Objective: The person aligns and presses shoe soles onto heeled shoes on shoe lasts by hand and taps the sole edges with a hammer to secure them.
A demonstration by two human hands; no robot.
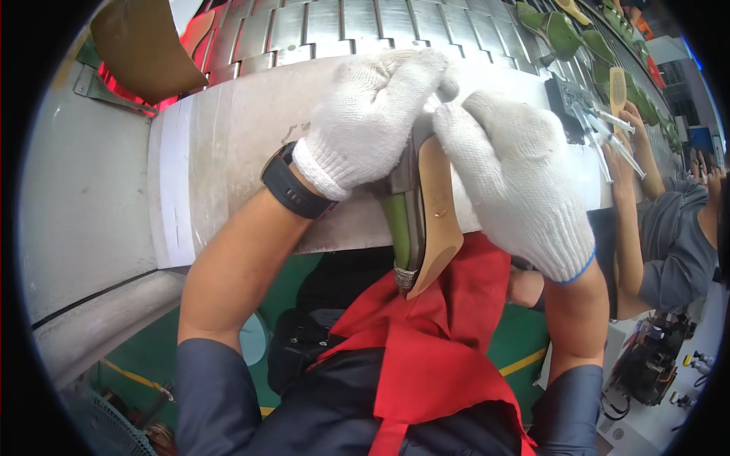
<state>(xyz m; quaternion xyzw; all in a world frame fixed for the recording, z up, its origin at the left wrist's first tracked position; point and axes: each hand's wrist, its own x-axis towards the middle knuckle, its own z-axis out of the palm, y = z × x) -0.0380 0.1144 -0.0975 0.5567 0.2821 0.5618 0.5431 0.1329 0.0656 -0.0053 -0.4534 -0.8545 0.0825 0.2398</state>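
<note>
A shoe (439, 220) with a tan sole and a green side lies turned between my hands, its pointed toe toward me and its sole facing right. A glittering silver ornament (405, 278) sits near the toe. My left hand (372, 121), in a white knit glove, is closed around the heel end, which it mostly hides. Beside it my right hand (517, 163), gloved alike, has thumb and fingers pinched together near the back of the sole. What the right fingertips hold, if anything, is hidden.
Under my hands is a pale worktop (236, 137), bordered by a slatted metal conveyor (327, 26). Several syringes (604, 137) stand in a dark block (566, 106) at right. Green shoes (563, 34) line the far right; a co-worker's arm (625, 182) is near. A brown panel (144, 49) rises upper left.
</note>
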